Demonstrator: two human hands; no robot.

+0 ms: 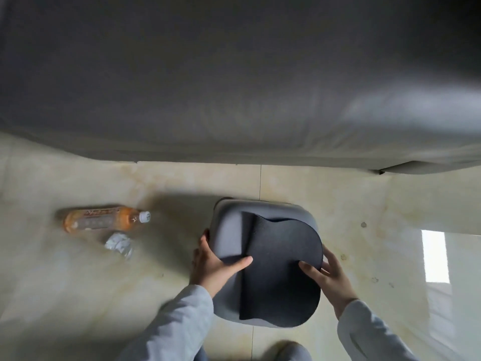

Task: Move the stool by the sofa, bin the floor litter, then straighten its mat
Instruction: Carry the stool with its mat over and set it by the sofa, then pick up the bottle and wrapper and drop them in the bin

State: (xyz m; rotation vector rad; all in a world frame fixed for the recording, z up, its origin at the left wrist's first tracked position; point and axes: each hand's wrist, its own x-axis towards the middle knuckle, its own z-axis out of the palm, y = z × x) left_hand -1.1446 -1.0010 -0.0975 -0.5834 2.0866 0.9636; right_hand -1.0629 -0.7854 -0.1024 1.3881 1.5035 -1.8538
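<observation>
Shoe toe [289, 351], grey, at the bottom edge of view, on cream tiled floor [351, 204]. Pale grey sleeves [179, 321] reach forward from both lower corners. Just ahead, grey stool [263, 259], low, rounded-square seat, seen from above. Dark mat [281, 269] lies skewed on the seat, shifted to the right, its left edge rucked up in a ridge, bare seat showing along the left. Left hand [213, 264] clasps the stool's left rim, thumb laid flat on top and touching the mat edge, fingers wrapped down the side. Right hand [328, 274] grips the right rim, thumb pressed on the mat, fingers spread and curled around the edge. Left of the stool, well apart, crumpled wrapper [119, 243], silvery-white, on the floor; just beyond it, plastic bottle [104, 219] on its side, orange liquid, white cap pointing toward the stool. Open floor between litter and stool. Farthest, grey sofa [234, 87] spans the whole width, its lower edge near the stool's far side, not touching.
</observation>
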